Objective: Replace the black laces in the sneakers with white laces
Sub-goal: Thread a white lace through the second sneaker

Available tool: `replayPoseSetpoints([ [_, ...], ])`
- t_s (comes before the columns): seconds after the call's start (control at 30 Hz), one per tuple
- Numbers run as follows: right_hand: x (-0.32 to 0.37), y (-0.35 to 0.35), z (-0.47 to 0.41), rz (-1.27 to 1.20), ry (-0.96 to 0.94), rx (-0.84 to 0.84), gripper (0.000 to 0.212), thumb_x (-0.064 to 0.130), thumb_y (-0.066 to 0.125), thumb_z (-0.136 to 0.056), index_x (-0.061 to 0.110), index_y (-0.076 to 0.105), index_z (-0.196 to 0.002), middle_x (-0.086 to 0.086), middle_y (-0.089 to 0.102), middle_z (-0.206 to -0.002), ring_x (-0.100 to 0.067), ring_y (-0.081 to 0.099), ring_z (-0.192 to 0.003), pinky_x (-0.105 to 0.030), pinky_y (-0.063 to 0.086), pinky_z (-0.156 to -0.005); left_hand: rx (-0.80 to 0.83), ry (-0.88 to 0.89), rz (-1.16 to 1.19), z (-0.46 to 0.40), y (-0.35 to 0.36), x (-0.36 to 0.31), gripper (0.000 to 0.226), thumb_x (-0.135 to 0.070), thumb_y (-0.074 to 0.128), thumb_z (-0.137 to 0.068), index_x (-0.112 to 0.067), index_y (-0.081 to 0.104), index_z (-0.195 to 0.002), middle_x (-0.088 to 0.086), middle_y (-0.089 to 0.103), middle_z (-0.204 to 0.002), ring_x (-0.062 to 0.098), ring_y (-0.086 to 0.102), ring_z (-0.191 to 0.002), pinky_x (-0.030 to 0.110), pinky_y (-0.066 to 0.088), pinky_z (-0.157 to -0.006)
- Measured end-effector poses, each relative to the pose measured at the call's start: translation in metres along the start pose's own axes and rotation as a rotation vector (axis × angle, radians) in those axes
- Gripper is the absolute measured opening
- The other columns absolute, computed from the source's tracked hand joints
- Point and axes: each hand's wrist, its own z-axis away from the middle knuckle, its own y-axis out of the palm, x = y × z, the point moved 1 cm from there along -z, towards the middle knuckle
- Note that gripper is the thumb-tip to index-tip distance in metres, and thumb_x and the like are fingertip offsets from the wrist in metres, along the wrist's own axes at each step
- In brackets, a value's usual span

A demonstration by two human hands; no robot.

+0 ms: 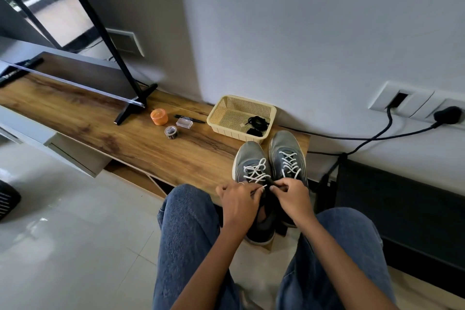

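**Threading white through grey sneakers on a wooden shelf**

Working at the collar of the left sneaker (253, 171), I watch both hands meet over its top eyelets. My left hand (239, 205) pinches a white lace (256, 171) end between thumb and fingertips; my right hand (293, 197) curls its fingers round the dark tongue edge just beside it. The right sneaker (288, 156) touches the left one, already criss-crossed in white. Just beyond the sneakers' toes, a beige basket (226, 113) holds the black laces (256, 123) in a loose bundle. Further left of the sneakers along the wooden shelf (100, 118) lie a tape roll (171, 131), a clear box (184, 123), a pen (190, 118) and an orange tub (159, 116).
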Motion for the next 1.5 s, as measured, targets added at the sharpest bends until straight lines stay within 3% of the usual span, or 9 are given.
replayPoseSetpoints([
  [0.07, -0.003, -0.001, -0.003, -0.115, 0.088, 0.026, 0.007, 0.012, 0.072, -0.081, 0.012, 0.072, -0.087, 0.001, 0.069, -0.074, -0.018, 0.066, -0.078, -0.027, 0.048, -0.072, -0.045, 0.030, -0.035, 0.001, 0.002, -0.003, 0.022, -0.044, 0.055, -0.092, -0.035, 0.073, -0.101, -0.007, 0.070, -0.088, 0.016, 0.057, -0.087, 0.037, 0.021, -0.080],
  [0.17, -0.007, 0.000, -0.007, -0.215, 0.167, 0.072, 0.007, 0.010, 0.074, -0.078, 0.015, 0.072, -0.083, -0.002, 0.071, -0.075, -0.019, 0.068, -0.078, -0.038, 0.055, -0.080, -0.083, 0.060, -0.086, 0.001, 0.008, -0.008, 0.011, -0.038, 0.066, -0.083, -0.032, 0.075, -0.081, -0.007, 0.067, -0.073, 0.018, 0.057, -0.075, 0.036, 0.019, -0.072],
  [0.37, -0.009, -0.001, -0.008, -0.227, 0.146, 0.107, 0.014, 0.010, 0.074, -0.079, 0.023, 0.070, -0.077, -0.002, 0.072, -0.078, -0.019, 0.068, -0.081, -0.045, 0.054, -0.085, -0.123, 0.050, -0.086, -0.003, 0.009, -0.013, 0.011, -0.033, 0.067, -0.082, -0.028, 0.074, -0.076, -0.006, 0.067, -0.072, 0.019, 0.056, -0.077, 0.037, 0.023, -0.075],
  [0.57, -0.003, -0.004, 0.001, -0.189, 0.056, 0.034, 0.011, 0.014, 0.076, -0.078, 0.024, 0.071, -0.080, 0.011, 0.069, -0.079, -0.007, 0.064, -0.081, -0.026, 0.049, -0.077, -0.077, 0.007, 0.023, -0.006, 0.010, -0.010, 0.019, -0.038, 0.058, -0.089, -0.028, 0.075, -0.092, -0.003, 0.069, -0.087, 0.021, 0.055, -0.091, 0.043, 0.042, -0.084],
  [0.8, -0.003, -0.006, 0.003, -0.221, 0.050, 0.020, 0.015, 0.011, 0.076, -0.077, 0.025, 0.069, -0.076, 0.010, 0.069, -0.078, -0.006, 0.064, -0.079, -0.021, 0.046, -0.074, -0.179, 0.027, -0.060, -0.001, 0.010, -0.017, 0.010, -0.037, 0.068, -0.081, -0.029, 0.072, -0.075, -0.011, 0.065, -0.079, 0.017, 0.056, -0.092, 0.038, 0.021, -0.084],
  [1.0, -0.003, -0.004, 0.002, -0.190, 0.060, 0.020, 0.009, 0.011, 0.076, -0.078, 0.018, 0.072, -0.083, 0.010, 0.068, -0.077, -0.008, 0.064, -0.079, -0.019, 0.045, -0.072, -0.185, 0.084, -0.052, 0.003, 0.020, -0.012, 0.018, -0.029, 0.058, -0.081, -0.027, 0.067, -0.066, -0.012, 0.061, -0.076, 0.016, 0.052, -0.093, 0.040, 0.021, -0.087],
  [1.23, 0.000, -0.003, 0.004, -0.019, -0.074, 0.025, 0.005, 0.014, 0.072, -0.081, 0.014, 0.072, -0.087, 0.011, 0.063, -0.077, 0.002, 0.056, -0.072, -0.003, 0.038, -0.063, -0.102, 0.057, 0.053, -0.001, 0.023, -0.009, 0.025, -0.025, 0.049, -0.087, -0.023, 0.070, -0.073, -0.008, 0.064, -0.081, 0.018, 0.054, -0.094, 0.049, 0.032, -0.094],
  [1.37, 0.001, 0.000, 0.006, 0.056, -0.159, 0.015, 0.007, 0.011, 0.070, -0.083, 0.009, 0.072, -0.089, 0.003, 0.067, -0.084, -0.010, 0.060, -0.081, -0.015, 0.042, -0.073, -0.101, 0.083, 0.076, -0.004, 0.025, -0.006, 0.028, -0.022, 0.047, -0.085, -0.022, 0.071, -0.071, -0.008, 0.065, -0.077, 0.018, 0.055, -0.093, 0.051, 0.036, -0.093],
  [1.5, -0.001, 0.000, 0.005, 0.072, -0.187, 0.033, 0.010, 0.010, 0.070, -0.083, 0.007, 0.072, -0.092, -0.003, 0.069, -0.091, -0.015, 0.062, -0.086, -0.028, 0.049, -0.082, -0.123, 0.142, 0.097, -0.009, 0.025, 0.000, 0.026, -0.023, 0.050, -0.084, -0.023, 0.070, -0.067, -0.009, 0.065, -0.072, 0.015, 0.054, -0.094, 0.042, 0.024, -0.091],
])
